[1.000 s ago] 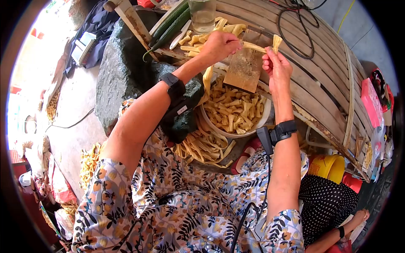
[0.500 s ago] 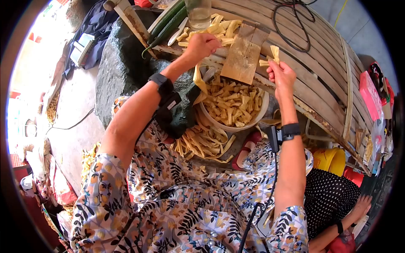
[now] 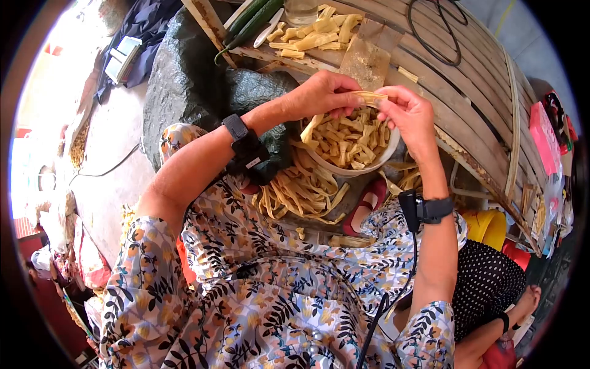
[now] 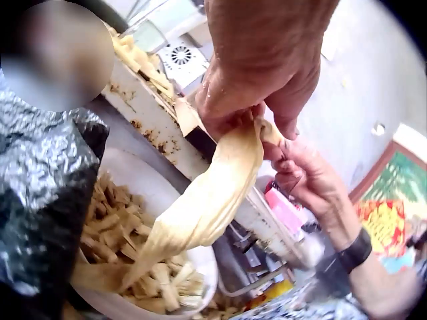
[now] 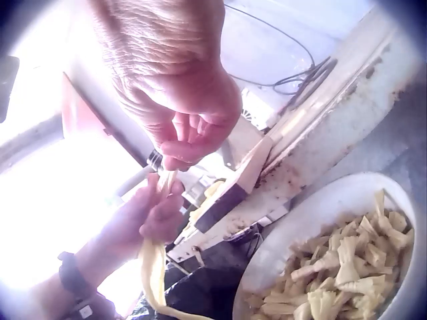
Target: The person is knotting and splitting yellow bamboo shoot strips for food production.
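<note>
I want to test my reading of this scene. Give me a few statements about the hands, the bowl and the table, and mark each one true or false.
1. The left hand and the right hand both pinch one pale yellow strip. True.
2. The white bowl under the hands is empty. False: it is full of short knotted yellow pieces.
3. Two cucumbers lie on the slatted table. True.
4. The right hand holds a knife. False: it pinches only the strip.
</note>
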{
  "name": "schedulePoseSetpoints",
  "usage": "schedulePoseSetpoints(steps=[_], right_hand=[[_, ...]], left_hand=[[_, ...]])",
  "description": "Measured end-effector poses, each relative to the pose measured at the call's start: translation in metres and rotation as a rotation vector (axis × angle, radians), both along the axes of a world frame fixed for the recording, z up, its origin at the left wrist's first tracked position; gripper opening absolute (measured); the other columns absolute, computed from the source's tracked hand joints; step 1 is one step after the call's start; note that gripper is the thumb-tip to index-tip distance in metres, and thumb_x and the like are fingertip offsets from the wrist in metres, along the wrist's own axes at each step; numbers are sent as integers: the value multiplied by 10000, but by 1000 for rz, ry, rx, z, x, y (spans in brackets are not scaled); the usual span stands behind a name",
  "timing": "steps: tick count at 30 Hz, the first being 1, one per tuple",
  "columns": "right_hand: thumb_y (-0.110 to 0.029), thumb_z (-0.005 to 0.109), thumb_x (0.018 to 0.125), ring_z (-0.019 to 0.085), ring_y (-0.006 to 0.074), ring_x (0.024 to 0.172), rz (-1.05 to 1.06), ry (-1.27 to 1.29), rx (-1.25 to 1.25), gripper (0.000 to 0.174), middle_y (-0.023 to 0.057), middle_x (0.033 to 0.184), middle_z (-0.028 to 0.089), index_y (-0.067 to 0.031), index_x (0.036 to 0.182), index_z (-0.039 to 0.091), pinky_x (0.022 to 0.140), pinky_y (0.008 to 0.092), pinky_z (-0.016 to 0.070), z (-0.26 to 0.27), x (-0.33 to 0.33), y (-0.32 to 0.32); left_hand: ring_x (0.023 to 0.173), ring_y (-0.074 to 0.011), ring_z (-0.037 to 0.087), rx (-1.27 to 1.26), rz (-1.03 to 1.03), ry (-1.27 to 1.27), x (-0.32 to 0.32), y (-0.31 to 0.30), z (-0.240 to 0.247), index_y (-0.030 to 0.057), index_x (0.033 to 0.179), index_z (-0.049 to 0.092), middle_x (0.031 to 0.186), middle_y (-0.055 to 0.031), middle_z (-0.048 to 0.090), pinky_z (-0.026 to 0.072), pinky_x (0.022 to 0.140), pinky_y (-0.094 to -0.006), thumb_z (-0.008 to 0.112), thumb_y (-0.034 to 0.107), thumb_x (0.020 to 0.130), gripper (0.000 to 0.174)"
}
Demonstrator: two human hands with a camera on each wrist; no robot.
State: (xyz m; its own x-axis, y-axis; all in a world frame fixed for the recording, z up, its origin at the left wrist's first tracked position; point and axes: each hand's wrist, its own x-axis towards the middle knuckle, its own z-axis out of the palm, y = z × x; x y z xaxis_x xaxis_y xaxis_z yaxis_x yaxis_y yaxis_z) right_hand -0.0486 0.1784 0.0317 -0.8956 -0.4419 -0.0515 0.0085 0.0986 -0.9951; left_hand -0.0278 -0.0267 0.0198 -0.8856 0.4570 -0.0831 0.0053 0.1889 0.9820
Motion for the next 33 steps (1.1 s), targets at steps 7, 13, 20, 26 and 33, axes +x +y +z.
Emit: schedulePoseSetpoints(steps=[7,13,20,26,33], right_hand=[[58,542,784,573,78,759,54,277,23,180,25,887,620,18,948,604,697,201,464,3,-6,16],[-139,559,847,566,91,772,6,342,132,166,32,859,631,-5,923,619,709,233,450,0,-13,14],[-208,503,884,528,98,530,187,-106,297,263,55,610,591,23,831,617,517,243,426,-18,6,5],[-196,527,873,427,51,425,401,-368,346,237,26,573,551,22,867,622,419,197,353,-28,11,6],[-315,539,869,391,-3,454,528,-438,-524,391,-73,498,418,26,1058,569,434,176,353,-1,18,-6]], left_hand=[[597,-59,494,262,-28,-378,6,-11,-11,12,952,592,679,24,535,411,540,-188,540,217,880,224],[606,-167,560,-283,141,612,15,6,-17,38,902,576,727,-67,587,442,553,-261,595,121,802,131],[602,-261,543,-481,-87,1062,25,17,-3,48,899,564,661,-75,467,448,543,-342,578,95,720,185],[629,-208,583,-395,-24,785,18,2,-8,50,842,621,738,-65,586,451,554,-293,658,198,740,183],[528,-29,454,268,67,-188,10,-2,-25,62,965,599,651,39,535,368,468,-170,450,332,910,313]])
